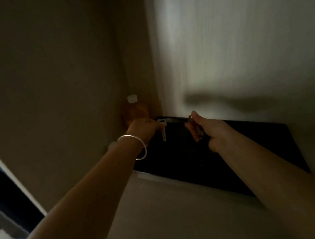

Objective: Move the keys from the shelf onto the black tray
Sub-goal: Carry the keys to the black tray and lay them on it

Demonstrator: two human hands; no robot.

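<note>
A black tray (251,145) lies on a pale shelf (166,198) inside a dim cabinet. My left hand (143,129), with a silver bangle on the wrist, pinches a silver key (163,131) by its head; the blade hangs down over the tray's far left part. My right hand (211,129) is closed on a darker key with a ring (195,127), held above the tray's middle. Both arms reach forward and up from the bottom of the view.
An amber bottle with a white cap (134,108) stands in the back left corner, just behind my left hand. Cabinet walls (39,77) close in on the left and behind. The shelf's front edge runs diagonally below the tray.
</note>
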